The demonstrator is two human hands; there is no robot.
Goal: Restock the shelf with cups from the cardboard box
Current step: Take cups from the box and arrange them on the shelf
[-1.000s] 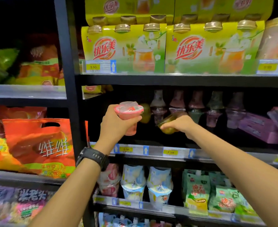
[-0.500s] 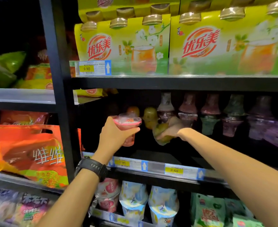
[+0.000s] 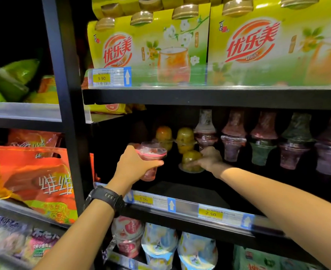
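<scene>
Both hands reaching into the dark middle shelf (image 3: 209, 219). Left hand (image 3: 134, 166) wrapped around a pink cup (image 3: 152, 158), thumb across the front, cup upright and lifted clear of the shelf floor, near the left end of the bay. Black watch (image 3: 105, 198) on that wrist. Right hand (image 3: 209, 158) curled over a yellow cup (image 3: 192, 161) turned lid-down, low and just in front of two stacked yellow cups (image 3: 185, 140); touching the shelf floor or not: cannot tell in the dark. Stacked orange cups (image 3: 163, 136) just left of those, behind the pink cup. Row of dark cone-shaped cups (image 3: 264, 141) along the back, running right from the right hand. Yellow-green multipacks (image 3: 149, 47) on the shelf above, price tag (image 3: 102, 77) reading 9.90 beneath them. Orange bag (image 3: 36, 182) in the bay to the left. No cardboard box in view.
</scene>
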